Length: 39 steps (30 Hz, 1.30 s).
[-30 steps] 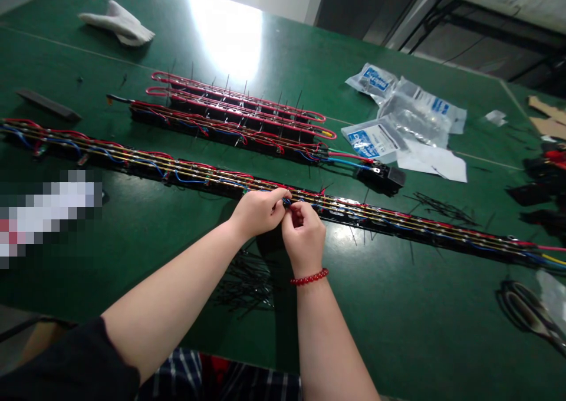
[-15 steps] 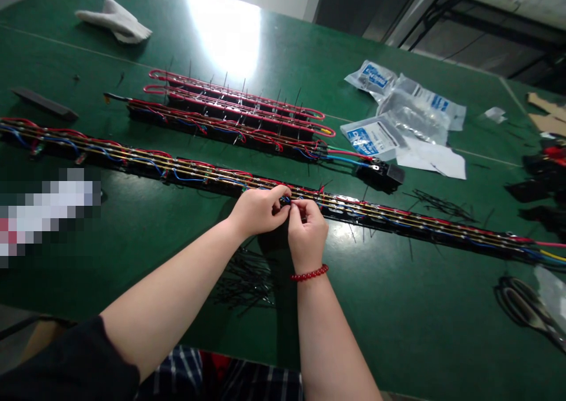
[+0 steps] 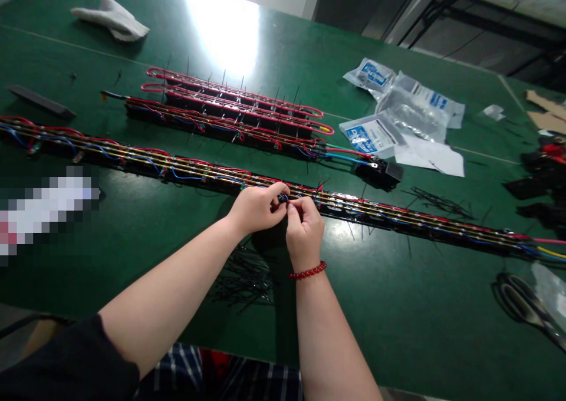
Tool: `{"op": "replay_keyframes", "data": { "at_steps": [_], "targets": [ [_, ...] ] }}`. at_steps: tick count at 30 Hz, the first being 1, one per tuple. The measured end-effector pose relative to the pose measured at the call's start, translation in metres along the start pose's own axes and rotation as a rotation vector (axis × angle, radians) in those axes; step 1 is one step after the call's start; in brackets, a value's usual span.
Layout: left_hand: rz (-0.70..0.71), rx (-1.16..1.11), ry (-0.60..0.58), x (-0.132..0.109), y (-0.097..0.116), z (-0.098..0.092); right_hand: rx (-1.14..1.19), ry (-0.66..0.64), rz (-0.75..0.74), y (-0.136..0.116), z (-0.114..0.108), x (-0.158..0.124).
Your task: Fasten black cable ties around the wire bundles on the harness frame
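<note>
My left hand (image 3: 255, 208) and my right hand (image 3: 305, 233) meet over a long black wiring harness (image 3: 194, 174) that runs across the green table. Its red, blue and yellow wires lie along a black base. The fingertips of both hands pinch a small bundle of blue wire (image 3: 283, 198) on the harness, and my fingers hide most of it. A red bead bracelet (image 3: 308, 270) circles my right wrist. Loose black cable ties (image 3: 242, 280) lie just below my hands.
Three shorter red-wired harnesses (image 3: 230, 113) lie farther up the green table (image 3: 398, 330), beside a black connector block (image 3: 378, 174). Plastic bags (image 3: 400, 109), a white glove (image 3: 108, 20), scissors (image 3: 517, 301) and more cable ties (image 3: 437, 203) lie around them.
Both hands stay pinched at the same spot on the harness, with small finger shifts. The whole scene has drifted slightly up and left in view.
</note>
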<state>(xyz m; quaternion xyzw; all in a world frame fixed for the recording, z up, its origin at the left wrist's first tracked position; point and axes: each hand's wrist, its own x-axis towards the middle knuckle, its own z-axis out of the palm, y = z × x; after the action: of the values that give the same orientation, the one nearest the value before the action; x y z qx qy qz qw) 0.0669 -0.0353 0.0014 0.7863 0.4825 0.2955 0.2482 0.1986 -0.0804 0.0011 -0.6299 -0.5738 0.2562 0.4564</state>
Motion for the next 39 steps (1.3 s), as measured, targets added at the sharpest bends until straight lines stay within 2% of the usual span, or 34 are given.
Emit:
{"op": "replay_keyframes", "data": {
  "at_steps": [13,23,39],
  "targets": [
    [0.007,0.055,0.002,-0.0003,-0.0026,0.0011,-0.024,-0.045,-0.067,-0.0017,-0.0011,-0.0013],
    [0.002,-0.019,-0.029,-0.0005,-0.0009,-0.0018,-0.069,-0.018,-0.095,-0.0022,-0.0011,-0.0013],
    [0.000,0.021,-0.004,-0.0004,-0.0017,-0.0004,-0.038,-0.060,-0.078,-0.0016,-0.0024,-0.0017]
  ]
}}
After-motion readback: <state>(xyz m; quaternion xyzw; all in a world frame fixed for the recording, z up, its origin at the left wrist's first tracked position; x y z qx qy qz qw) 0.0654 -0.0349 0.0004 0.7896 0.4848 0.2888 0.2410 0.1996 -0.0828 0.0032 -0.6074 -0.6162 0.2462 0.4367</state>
